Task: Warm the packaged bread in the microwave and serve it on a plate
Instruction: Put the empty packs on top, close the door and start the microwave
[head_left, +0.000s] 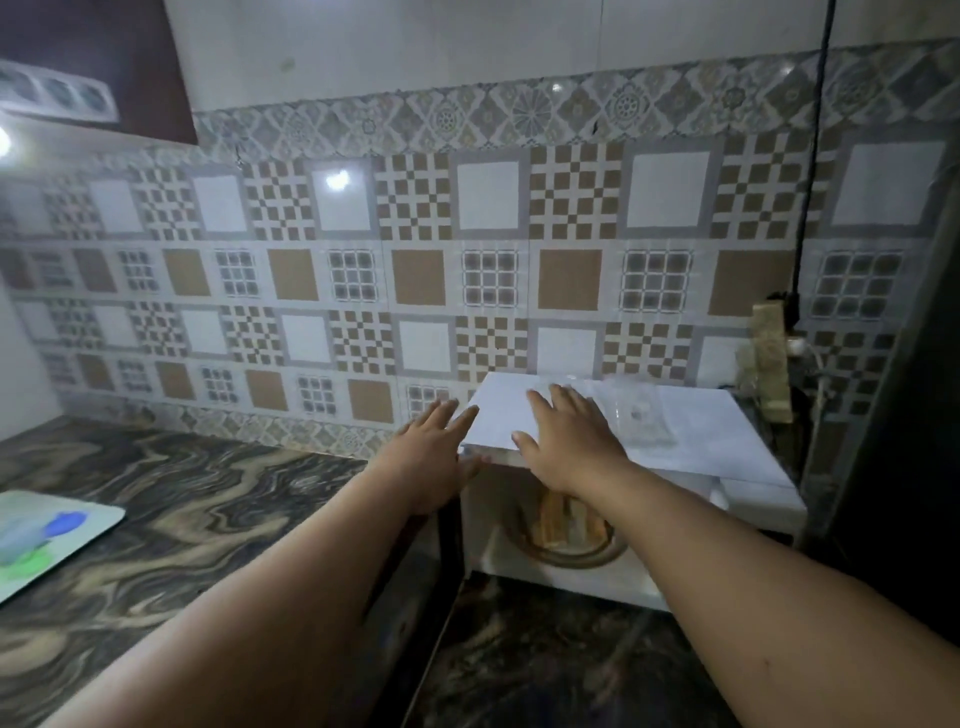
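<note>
Marbled counter, microwave open, bread seemingly upright inside

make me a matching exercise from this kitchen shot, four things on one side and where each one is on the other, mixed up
Things:
1. bread
2. right hand
3. plate
4. left hand

Places:
A. far left on the marble counter
B. flat on top of the white microwave
C. inside the open microwave, on the turntable
D. at the microwave's top left corner, by the open door

Pairs: 1-C, 2-B, 3-A, 4-D
</note>
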